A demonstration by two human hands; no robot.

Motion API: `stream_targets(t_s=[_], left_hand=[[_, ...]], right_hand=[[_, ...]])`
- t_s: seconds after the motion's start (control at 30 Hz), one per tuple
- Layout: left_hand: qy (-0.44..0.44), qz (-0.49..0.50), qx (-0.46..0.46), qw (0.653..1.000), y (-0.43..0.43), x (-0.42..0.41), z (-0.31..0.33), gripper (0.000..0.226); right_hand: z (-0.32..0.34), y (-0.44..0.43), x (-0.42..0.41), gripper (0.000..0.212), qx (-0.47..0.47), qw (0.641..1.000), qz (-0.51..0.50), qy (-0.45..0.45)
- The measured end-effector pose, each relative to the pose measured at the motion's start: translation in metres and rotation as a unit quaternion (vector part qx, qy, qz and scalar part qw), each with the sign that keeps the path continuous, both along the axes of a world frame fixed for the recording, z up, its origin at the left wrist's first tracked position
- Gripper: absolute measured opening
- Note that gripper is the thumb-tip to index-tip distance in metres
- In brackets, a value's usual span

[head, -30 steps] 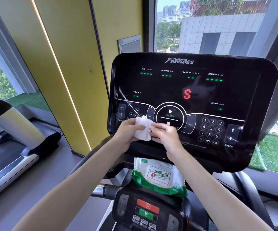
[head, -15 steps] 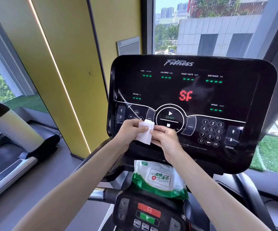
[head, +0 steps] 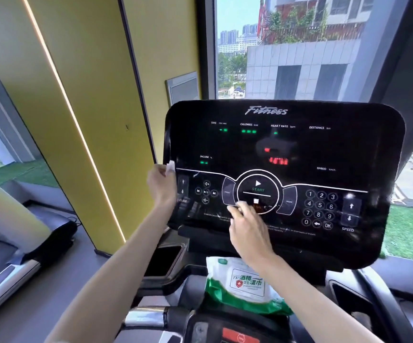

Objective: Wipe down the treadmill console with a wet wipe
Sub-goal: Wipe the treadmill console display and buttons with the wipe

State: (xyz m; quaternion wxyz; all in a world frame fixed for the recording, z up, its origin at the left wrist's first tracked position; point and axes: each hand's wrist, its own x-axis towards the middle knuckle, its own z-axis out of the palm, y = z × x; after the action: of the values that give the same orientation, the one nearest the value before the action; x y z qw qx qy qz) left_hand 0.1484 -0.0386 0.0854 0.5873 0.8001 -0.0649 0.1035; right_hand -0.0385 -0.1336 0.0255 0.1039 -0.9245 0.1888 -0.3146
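The black glossy treadmill console (head: 348, 149) fills the middle of the view, with lit green and red readouts, a round START button and a number pad. My left hand (head: 162, 185) is at the console's left edge, shut on a folded white wet wipe (head: 170, 167) that shows above my fingers. My right hand (head: 248, 231) hovers just below the START button, fingers loosely spread, holding nothing.
A green and white pack of wet wipes (head: 245, 284) lies on the ledge under the console. A lower control panel with a red button (head: 240, 336) sits at the bottom. A yellow wall (head: 96, 95) and a second treadmill (head: 10, 243) stand to the left; windows lie behind.
Both hands held the wipe together in front of the START button. Now my left hand has carried it alone to the console's left edge, and my right hand has let go.
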Motion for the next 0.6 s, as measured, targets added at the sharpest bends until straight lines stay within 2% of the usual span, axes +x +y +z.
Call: stream_targets(t_s=[0.07,0.13,0.2,0.27,0.3,0.33,0.37,0.43,0.47,0.5,0.53,0.6], left_hand=[[-0.062,0.033,0.034,0.997,-0.008,0.010,0.000,0.011],[-0.097,0.031,0.059,0.993,-0.021,0.006,-0.011,0.013],[-0.192,-0.023,0.086,0.977,-0.034,-0.009,-0.029,0.016],[-0.335,-0.135,0.132,0.923,-0.037,-0.022,-0.047,0.019],[-0.393,-0.183,0.165,0.886,-0.032,-0.017,-0.051,0.022],[-0.421,-0.210,0.182,0.863,-0.026,-0.007,-0.051,0.026],[-0.411,-0.208,0.177,0.870,-0.020,0.005,-0.050,0.028],[-0.297,-0.117,0.104,0.942,-0.011,0.020,-0.043,0.031],[-0.263,-0.091,0.093,0.956,-0.012,0.017,-0.042,0.035],[-0.290,-0.107,0.116,0.944,-0.016,0.008,-0.041,0.042],[-0.354,-0.175,0.158,0.905,-0.020,-0.002,-0.047,0.050],[-0.476,-0.308,0.232,0.791,-0.020,-0.007,-0.063,0.054]], right_hand=[[-0.018,0.002,0.001,0.052,-0.085,0.995,-0.017,0.048],[-0.033,0.004,0.003,0.065,-0.101,0.990,-0.017,0.094],[-0.040,0.007,0.004,0.060,-0.110,0.987,-0.018,0.117],[-0.043,0.009,0.006,0.051,-0.117,0.984,-0.028,0.130],[-0.045,0.010,0.008,0.054,-0.115,0.982,-0.035,0.146],[-0.045,0.010,0.009,0.056,-0.111,0.980,-0.041,0.162],[-0.047,0.011,0.010,0.058,-0.113,0.978,-0.044,0.168],[-0.051,0.012,0.013,0.059,-0.113,0.978,-0.050,0.165],[-0.052,0.014,0.015,0.059,-0.108,0.979,-0.054,0.163],[-0.054,0.015,0.017,0.060,-0.103,0.980,-0.061,0.159],[-0.055,0.017,0.019,0.062,-0.096,0.980,-0.067,0.160],[-0.058,0.018,0.021,0.065,-0.095,0.979,-0.076,0.161]])
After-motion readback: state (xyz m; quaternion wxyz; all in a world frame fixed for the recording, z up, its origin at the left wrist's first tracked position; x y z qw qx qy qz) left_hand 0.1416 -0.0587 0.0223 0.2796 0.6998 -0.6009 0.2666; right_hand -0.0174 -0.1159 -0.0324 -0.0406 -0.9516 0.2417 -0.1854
